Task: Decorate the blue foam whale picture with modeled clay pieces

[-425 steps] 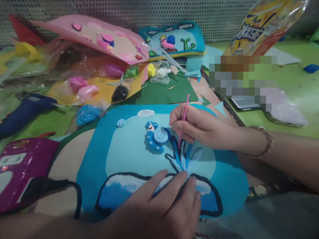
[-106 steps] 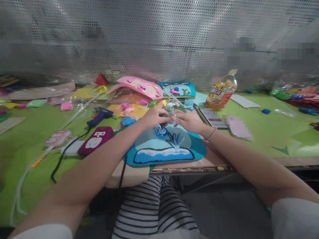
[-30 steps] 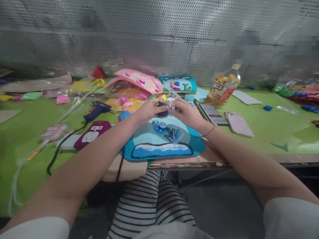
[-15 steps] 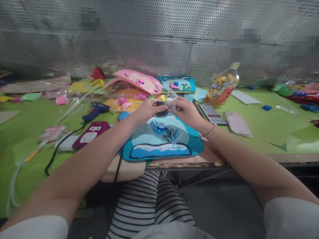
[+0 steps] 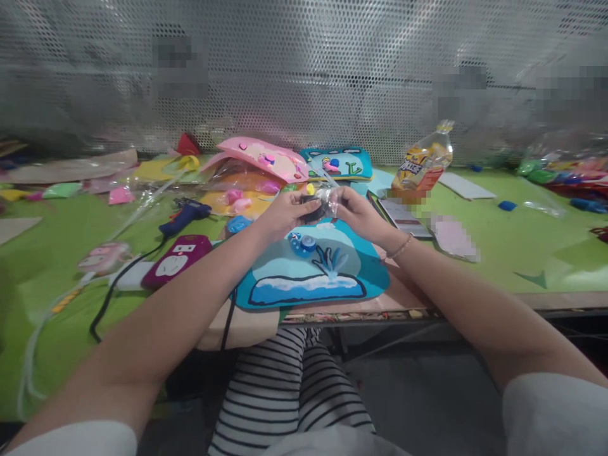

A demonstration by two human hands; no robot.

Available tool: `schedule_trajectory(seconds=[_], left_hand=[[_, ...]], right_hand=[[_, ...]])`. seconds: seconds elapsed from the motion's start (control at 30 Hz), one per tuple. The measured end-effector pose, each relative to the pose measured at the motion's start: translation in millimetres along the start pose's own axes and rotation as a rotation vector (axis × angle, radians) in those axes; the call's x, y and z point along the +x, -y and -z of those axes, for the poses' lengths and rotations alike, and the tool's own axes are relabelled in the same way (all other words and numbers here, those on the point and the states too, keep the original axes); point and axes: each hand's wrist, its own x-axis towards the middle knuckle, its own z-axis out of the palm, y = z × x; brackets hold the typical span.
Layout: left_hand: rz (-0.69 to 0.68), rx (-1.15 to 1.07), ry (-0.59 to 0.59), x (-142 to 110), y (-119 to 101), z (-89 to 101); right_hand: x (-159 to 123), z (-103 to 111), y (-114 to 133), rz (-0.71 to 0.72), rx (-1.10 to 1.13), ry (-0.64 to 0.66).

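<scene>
Glossy plas. bag, matt ppr pic

bagged black clay: off orange sheet, now between left hand, right hand

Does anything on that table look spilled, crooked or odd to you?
No spill shows. The pink picture at the back bows upward, unlike the flatter blue picture beside it. On the nearest picture, the plant looks uneven: its left side has black edges, its right side none. The bottle leans, though the view may cause that.
</scene>
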Motion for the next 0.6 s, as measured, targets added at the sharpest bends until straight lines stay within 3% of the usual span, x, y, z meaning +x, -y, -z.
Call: schedule_trajectory(seconds=[0.17,0.37,0.5,0.6], left_hand=[[-0.022,0.049,-0.071,-1,0,1.6],[0.064,0.221,-0.132,-1,1,2.6],[0.108,0.199,-0.107,1,0,3.5],[0.080,0.142,-0.133,4,0,6.5]], right_hand=[[1,-4,4,-0.005,-0.125,-0.077],[1,-4,7,0.098,-0.343,0.054],[3,-1,-2,0.026,-0.191,0.122],[6,6,-7,-0.166,0.093,0.015]])
